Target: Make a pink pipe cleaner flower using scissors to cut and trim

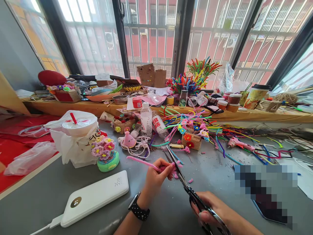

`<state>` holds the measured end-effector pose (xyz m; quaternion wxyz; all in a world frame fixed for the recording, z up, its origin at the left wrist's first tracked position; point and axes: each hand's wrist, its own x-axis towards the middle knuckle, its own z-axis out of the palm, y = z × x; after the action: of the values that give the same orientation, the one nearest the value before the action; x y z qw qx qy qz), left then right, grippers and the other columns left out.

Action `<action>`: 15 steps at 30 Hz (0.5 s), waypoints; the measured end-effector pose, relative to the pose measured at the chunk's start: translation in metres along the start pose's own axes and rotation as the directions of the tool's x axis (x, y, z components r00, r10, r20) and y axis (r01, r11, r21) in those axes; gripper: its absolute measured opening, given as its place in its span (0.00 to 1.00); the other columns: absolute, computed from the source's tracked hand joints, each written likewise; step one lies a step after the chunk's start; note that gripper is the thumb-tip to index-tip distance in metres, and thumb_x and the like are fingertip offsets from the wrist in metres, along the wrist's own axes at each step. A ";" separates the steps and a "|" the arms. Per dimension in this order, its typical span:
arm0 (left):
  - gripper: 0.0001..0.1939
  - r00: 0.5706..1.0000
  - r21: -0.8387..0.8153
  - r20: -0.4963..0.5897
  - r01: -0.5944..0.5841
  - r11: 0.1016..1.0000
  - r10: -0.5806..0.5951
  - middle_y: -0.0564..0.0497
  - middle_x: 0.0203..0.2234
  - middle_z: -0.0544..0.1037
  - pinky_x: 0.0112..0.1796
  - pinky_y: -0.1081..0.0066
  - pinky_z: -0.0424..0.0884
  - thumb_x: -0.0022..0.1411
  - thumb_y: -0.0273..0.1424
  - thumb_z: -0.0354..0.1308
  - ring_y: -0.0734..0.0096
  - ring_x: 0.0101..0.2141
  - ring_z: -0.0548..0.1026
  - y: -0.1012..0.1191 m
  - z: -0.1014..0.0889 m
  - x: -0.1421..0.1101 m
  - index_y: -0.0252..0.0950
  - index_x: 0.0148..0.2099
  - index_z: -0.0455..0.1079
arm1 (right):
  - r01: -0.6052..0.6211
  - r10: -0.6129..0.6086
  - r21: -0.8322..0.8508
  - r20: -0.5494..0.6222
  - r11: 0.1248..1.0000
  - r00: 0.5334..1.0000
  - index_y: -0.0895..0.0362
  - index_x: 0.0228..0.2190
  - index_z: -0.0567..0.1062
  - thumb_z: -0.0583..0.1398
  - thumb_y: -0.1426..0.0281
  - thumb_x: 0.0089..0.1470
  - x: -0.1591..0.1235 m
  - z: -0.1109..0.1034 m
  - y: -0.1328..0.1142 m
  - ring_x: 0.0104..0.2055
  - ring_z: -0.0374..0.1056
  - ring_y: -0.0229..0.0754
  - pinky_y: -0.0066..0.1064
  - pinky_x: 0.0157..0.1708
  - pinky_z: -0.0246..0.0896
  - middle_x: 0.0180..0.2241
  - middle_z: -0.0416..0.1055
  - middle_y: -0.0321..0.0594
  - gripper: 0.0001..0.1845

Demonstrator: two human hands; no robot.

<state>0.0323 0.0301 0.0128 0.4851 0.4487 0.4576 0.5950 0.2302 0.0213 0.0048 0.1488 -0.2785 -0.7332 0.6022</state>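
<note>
Between the thumb and fingers of my left hand is a pink pipe cleaner, its long end sticking out to the left. My right hand grips a pair of scissors by the handles. The scissor blades are parted and reach up to the pink fuzzy piece at my left fingertips; whether they touch it I cannot tell. Small pink cut bits lie on the grey table beside the blades. A watch with a dotted black strap sits on my left wrist.
A white power bank lies at left, near a green flower pot ornament and a bagged drink cup. Bottles, loose pipe cleaners and a pink glue gun are behind. A phone lies at right.
</note>
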 end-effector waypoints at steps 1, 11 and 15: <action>0.12 1.000 0.013 -0.005 -0.015 1.000 0.015 0.56 0.13 0.70 0.18 0.76 0.65 0.44 0.36 0.61 0.77 0.15 0.67 -0.001 0.000 0.000 0.33 0.22 0.63 | 0.000 0.000 0.023 -0.005 1.000 1.000 0.58 0.20 0.59 0.50 0.41 0.37 0.001 0.001 0.004 0.21 0.52 0.32 0.23 0.19 0.48 0.18 0.56 0.33 0.31; 0.12 0.999 0.023 0.019 -0.042 0.999 0.042 0.56 0.13 0.69 0.18 0.76 0.65 0.44 0.36 0.61 0.78 0.15 0.67 0.001 0.003 -0.002 0.34 0.22 0.64 | 0.063 -0.060 0.111 -0.028 0.992 0.998 0.58 0.21 0.59 0.50 0.42 0.39 0.002 0.010 0.007 0.22 0.52 0.33 0.24 0.21 0.48 0.20 0.58 0.34 0.29; 0.13 0.999 -0.001 0.034 -0.024 1.000 0.024 0.56 0.13 0.69 0.18 0.77 0.65 0.44 0.36 0.61 0.78 0.15 0.67 0.002 0.004 -0.002 0.33 0.22 0.63 | 0.089 -0.088 0.037 -0.009 0.995 0.996 0.59 0.22 0.60 0.49 0.41 0.39 0.003 0.008 -0.001 0.25 0.56 0.35 0.26 0.25 0.50 0.23 0.63 0.39 0.31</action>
<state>0.0357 0.0280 0.0155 0.4858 0.4640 0.4435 0.5933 0.2236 0.0166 0.0039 0.1832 -0.2451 -0.7328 0.6077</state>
